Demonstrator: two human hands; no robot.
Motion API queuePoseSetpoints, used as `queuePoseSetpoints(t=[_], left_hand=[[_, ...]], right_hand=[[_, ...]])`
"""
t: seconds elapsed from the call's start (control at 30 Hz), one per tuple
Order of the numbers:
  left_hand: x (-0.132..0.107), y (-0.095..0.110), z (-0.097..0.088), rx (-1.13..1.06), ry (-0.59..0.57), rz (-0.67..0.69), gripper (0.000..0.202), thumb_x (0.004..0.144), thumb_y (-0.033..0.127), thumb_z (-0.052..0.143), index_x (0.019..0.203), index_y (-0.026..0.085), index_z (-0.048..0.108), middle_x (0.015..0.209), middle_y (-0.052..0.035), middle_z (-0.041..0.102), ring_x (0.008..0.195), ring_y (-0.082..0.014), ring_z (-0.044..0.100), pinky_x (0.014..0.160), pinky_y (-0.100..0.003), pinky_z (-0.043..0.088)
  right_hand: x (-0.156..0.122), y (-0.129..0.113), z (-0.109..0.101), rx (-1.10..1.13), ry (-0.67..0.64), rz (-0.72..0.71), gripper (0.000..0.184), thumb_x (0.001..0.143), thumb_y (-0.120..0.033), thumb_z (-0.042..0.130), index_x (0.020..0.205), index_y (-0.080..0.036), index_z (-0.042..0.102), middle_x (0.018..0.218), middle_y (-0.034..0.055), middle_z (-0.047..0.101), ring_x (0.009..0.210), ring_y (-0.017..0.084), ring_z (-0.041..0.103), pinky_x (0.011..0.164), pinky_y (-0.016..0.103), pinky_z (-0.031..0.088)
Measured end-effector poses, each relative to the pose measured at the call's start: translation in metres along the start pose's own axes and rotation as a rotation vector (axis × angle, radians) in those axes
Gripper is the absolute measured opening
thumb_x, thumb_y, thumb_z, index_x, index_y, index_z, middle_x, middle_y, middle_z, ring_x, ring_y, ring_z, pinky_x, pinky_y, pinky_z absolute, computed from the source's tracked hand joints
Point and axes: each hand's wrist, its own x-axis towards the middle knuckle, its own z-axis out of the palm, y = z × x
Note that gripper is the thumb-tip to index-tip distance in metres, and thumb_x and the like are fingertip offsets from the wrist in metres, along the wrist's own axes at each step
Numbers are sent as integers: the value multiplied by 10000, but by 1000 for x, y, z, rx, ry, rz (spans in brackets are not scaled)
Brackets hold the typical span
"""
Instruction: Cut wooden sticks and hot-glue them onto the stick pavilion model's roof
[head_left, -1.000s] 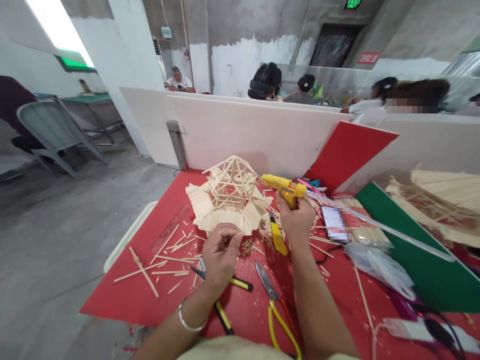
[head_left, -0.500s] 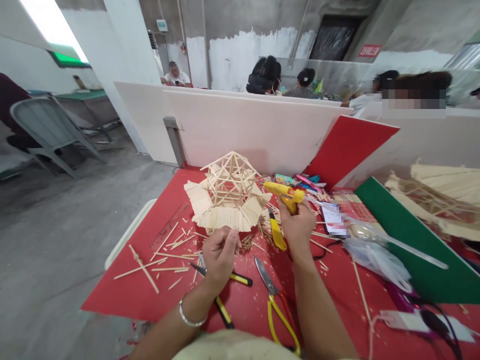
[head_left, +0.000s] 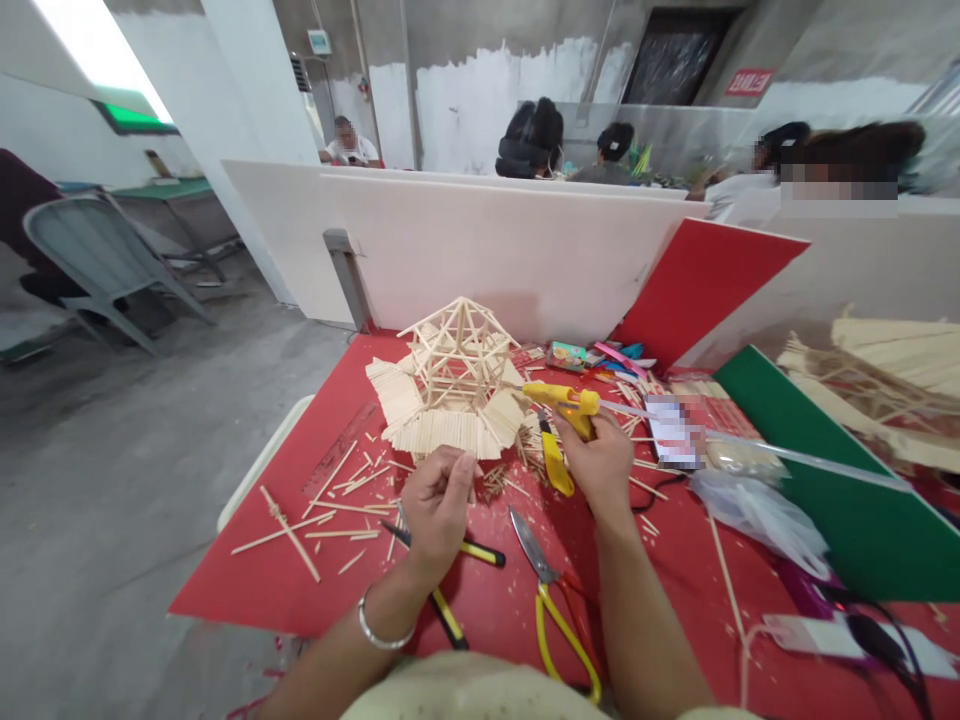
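Note:
My right hand (head_left: pixel 596 462) grips a yellow glue gun (head_left: pixel 564 399), its nozzle pointing left toward a model house of wooden sticks (head_left: pixel 451 382) on the red table (head_left: pixel 262 580). My left hand (head_left: pixel 437 505) is closed in a pinch just in front of the model, fingertips together; what they hold is too small to make out. A silver bracelet sits on my left wrist.
Loose sticks (head_left: pixel 300 520) litter the left of the table. A yellow utility knife (head_left: pixel 553 459), yellow-handled scissors (head_left: pixel 551 610) and pliers (head_left: pixel 442 570) lie between my arms. A phone (head_left: pixel 673 432), plastic bag (head_left: pixel 757 515), green board (head_left: pixel 840 500) and cables lie right. People sit behind the white partition (head_left: pixel 495 250).
The right hand with the glue gun has dropped slightly lower and nearer the model's edge. The left hand has stayed pinched in about the same spot.

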Motion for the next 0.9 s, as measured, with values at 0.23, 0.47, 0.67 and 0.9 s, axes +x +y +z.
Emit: queuePoseSetpoints(t=[0.23,0.47,0.67,0.9], left_hand=[[3,1,3,-7,46,24,85,848,253,702,869,180,664,847,-36,644,611,-93,549,529,-210,452],[4,7,-9,-31,15,23,226,926,262,592,728,166,644,688,-11,602,553,-96,521,518,-232,423],[15,16,-24,79,209,258,255,907,200,604,653,177,612,719,-19,630,699,-135,596,636,-266,464],[27,13,-47,129,445,263,269,915,217,599,650,169,581,886,-41,646,850,-152,604,778,-302,466]], right_hand=[[-1,-20,-10,-15,134,-15,386,821,-564,617,798,-184,684,811,80,667,727,214,579,694,328,437],[-13,-61,-13,60,139,-144,319,842,-502,647,810,-188,697,760,54,652,704,197,587,705,322,455],[-22,-72,-14,-39,183,-130,320,831,-503,653,855,-188,703,777,65,652,714,211,580,713,340,458],[-16,-75,-7,101,104,88,418,760,-568,697,820,-155,702,730,55,675,623,180,565,617,310,445]])
